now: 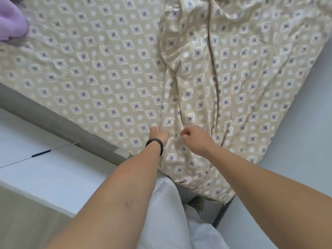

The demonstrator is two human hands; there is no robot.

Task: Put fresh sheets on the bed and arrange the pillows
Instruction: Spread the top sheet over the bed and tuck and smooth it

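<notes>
A beige satin-like bed sheet [111, 72] printed with purple-and-white diamonds and small white rings covers the mattress, reaching from the top of the view down to the near corner of the bed, where both hands meet it. On the left half it lies fairly flat; on the right half it is bunched into long folds and ridges that run toward the person, and its loose lower edge hangs over the bed's corner just in front of the person's white trousers [172, 218].

The left hand [159, 135], with a black band [156, 145] around the wrist, lies on the sheet at the near edge, its fingers bent down into the cloth beside the start of a long fold; whether it truly pinches the fabric or only presses on it cannot be told. The right hand [195, 139] sits just beside it, slightly to the right, over the bunched part of the sheet, fingers curled inward in a loose fist with nothing visibly held. Both forearms stretch forward from the bottom of the view, nearly straight, converging toward the bed's corner.

A lilac fluffy cloth [11, 20] lies at the upper left on the sheet. The grey bed side [53, 114] runs diagonally beneath, above a pale floor [45, 169] bearing a dark blue pen [41, 153].
</notes>
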